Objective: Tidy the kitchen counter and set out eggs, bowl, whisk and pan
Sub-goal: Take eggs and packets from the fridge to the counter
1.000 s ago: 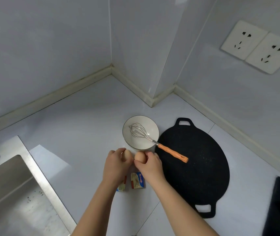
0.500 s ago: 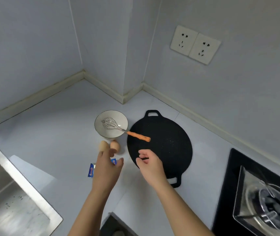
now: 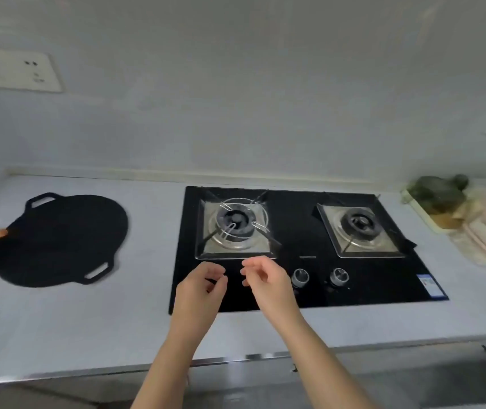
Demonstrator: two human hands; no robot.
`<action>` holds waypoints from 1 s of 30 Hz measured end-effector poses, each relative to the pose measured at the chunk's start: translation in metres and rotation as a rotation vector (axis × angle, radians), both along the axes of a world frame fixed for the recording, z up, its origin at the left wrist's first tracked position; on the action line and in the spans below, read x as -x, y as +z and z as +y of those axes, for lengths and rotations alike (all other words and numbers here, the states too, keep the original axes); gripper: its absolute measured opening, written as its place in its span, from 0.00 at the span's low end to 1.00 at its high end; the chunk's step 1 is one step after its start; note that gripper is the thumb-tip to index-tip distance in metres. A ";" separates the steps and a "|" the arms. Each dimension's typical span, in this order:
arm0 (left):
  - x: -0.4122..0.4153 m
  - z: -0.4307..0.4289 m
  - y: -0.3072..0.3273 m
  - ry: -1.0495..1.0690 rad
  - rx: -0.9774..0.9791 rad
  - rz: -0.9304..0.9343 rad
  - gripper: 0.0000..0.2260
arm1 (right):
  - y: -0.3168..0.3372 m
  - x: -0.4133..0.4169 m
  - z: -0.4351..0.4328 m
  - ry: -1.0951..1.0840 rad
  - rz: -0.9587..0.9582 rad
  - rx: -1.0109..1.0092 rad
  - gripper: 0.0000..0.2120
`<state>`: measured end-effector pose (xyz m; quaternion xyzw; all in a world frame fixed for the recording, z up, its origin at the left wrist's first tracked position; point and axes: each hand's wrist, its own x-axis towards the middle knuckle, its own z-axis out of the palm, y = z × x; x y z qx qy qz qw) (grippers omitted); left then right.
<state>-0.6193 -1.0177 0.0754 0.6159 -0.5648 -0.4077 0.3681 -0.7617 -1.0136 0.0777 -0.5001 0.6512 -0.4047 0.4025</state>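
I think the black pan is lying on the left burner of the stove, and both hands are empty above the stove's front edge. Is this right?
Not entirely. The head view shows the black pan lying on the counter to the left of the stove, not on the left burner. The left hand and right hand are indeed empty above the stove's front edge.
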 end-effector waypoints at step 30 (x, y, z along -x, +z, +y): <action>0.680 0.120 0.101 -1.291 0.182 0.353 0.08 | 0.120 0.568 0.276 -1.368 0.135 0.441 0.12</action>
